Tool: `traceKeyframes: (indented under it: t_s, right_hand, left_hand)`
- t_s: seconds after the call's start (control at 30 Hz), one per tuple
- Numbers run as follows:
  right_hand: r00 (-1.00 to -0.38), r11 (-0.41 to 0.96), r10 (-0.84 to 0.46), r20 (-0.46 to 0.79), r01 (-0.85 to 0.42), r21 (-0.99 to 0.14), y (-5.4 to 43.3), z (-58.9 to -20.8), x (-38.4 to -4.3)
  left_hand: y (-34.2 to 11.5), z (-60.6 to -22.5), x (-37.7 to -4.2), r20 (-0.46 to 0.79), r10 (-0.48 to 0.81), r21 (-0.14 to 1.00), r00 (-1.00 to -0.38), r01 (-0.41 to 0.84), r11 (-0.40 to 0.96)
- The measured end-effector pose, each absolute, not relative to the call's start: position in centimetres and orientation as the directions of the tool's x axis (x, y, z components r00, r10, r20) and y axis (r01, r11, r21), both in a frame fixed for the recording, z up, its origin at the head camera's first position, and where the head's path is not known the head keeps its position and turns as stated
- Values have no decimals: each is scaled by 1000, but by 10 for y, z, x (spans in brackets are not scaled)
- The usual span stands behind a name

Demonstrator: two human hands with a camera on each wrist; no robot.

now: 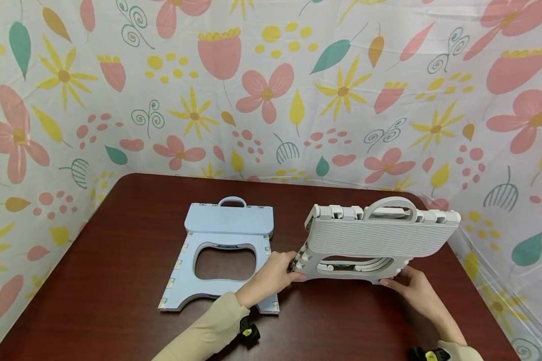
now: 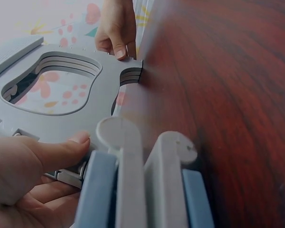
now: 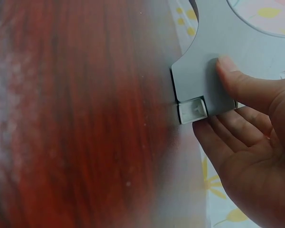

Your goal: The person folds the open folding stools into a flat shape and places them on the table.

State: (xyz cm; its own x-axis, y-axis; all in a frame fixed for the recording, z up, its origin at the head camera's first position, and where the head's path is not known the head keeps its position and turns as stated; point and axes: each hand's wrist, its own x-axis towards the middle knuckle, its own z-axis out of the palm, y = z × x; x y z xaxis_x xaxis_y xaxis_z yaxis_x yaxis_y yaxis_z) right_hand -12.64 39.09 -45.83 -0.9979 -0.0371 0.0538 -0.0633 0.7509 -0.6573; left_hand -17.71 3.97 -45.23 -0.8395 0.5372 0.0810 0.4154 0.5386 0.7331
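Observation:
A grey folding step stool (image 1: 375, 238), folded nearly flat with its carry handle at the top, is held tilted up at the right of the table. My left hand (image 1: 273, 276) grips its left leg edge, thumb on the near face and fingers behind. The right hand (image 1: 417, 296) pinches the lower right leg corner; in the right wrist view the thumb (image 3: 247, 88) presses the flat face and the fingers lie under it. A light blue folding stool (image 1: 228, 220) lies folded flat to the left, next to my left forearm.
The dark red-brown wooden table (image 1: 95, 281) has rounded far corners. A flower-print curtain (image 1: 266, 100) hangs right behind it and along both sides. Black straps with small devices (image 1: 249, 331) sit on the wrists.

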Motion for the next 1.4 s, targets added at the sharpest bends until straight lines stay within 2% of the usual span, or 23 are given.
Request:
traceKeyframes:
  t_s: [0.5, 0.87, 1.13, 1.4]
  right_hand:
    - [-990, 723, -61, 124, -129, -678, 394, -463, -128]
    - [-990, 682, -81, 112, -137, -718, 393, -463, -125]
    - [-992, 688, -66, 104, -121, -716, 393, -462, -128]
    - [-990, 678, -83, 114, -140, -721, 389, -463, -128]
  left_hand:
    - [41, -451, -177, 78, 532, 728, -843, 413, 547]
    - [42, -450, -174, 120, 515, 721, -849, 431, 543]
    - [43, -450, -172, 86, 498, 778, -863, 371, 507]
    - [45, -451, -167, 91, 473, 786, -876, 354, 506]
